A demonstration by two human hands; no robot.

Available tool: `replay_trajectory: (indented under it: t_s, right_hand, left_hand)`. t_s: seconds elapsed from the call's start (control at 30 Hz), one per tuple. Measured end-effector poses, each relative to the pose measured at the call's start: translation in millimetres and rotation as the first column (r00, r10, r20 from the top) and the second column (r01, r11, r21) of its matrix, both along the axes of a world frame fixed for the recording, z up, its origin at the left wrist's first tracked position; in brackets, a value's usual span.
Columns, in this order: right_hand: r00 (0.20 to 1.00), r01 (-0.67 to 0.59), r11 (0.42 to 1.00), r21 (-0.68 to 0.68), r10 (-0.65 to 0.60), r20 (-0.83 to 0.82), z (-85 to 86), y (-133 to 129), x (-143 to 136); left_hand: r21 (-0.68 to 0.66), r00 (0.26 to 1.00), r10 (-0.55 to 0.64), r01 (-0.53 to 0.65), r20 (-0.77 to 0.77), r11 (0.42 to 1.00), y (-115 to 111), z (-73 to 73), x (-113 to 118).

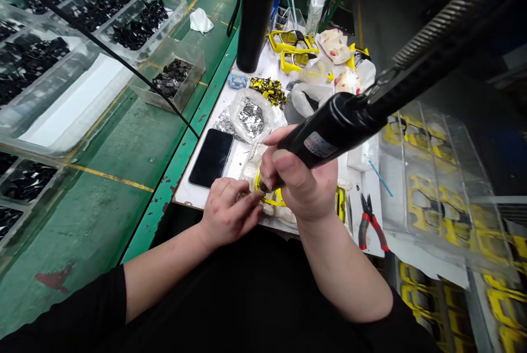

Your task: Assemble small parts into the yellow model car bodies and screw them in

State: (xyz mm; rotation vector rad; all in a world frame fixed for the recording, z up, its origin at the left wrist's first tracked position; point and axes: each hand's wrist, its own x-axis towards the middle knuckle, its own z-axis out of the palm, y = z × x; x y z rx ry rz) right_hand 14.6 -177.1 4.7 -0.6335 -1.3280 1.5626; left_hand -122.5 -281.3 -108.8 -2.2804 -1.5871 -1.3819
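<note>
My right hand (307, 177) is wrapped round a black cylindrical power screwdriver (325, 130) that hangs from a coiled spring. The tool slants down to the left, and its tip end is over a yellow plastic frame (278, 197). My left hand (233, 207) lies at the left end of that frame, fingers bent and pressed together close to the tool's tip; whatever they may pinch is too small to name. The frame rests on a whitish holder (252, 169), partly hidden by both hands.
A black phone (212, 158) lies left of the holder, beneath a bag of small metal pieces (251, 117). Red-handled pliers (370, 224) lie at right. A dark bottle (255, 23) stands behind. Trays of black parts (140, 21) are left; a clear tray of yellow frames (436, 199) is right.
</note>
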Motion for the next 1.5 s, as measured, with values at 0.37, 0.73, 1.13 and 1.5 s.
replay_trajectory:
  t_s: [0.37,0.73,1.13,1.5]
  right_hand:
    - [1.000,0.001,1.000,-0.012,0.000,0.026,0.6,4.0,-2.2]
    - [1.000,-0.010,0.999,-0.033,0.011,0.009,0.9,3.7,-1.2]
    - [0.999,0.017,1.000,-0.019,-0.016,0.041,3.2,4.9,-2.3]
    - [0.998,0.032,0.999,-0.005,-0.032,0.055,3.9,4.0,-1.2]
  left_hand:
    - [-0.007,1.000,0.002,-0.001,0.004,1.000,-0.3,-0.4,-0.1]
    - [-0.008,1.000,-0.012,0.012,0.009,1.000,0.3,1.5,-0.3]
    - [-0.017,1.000,-0.010,0.010,0.006,1.000,0.7,0.9,-0.5]
    - [-0.017,1.000,-0.013,0.013,0.002,1.000,0.8,1.9,-0.3]
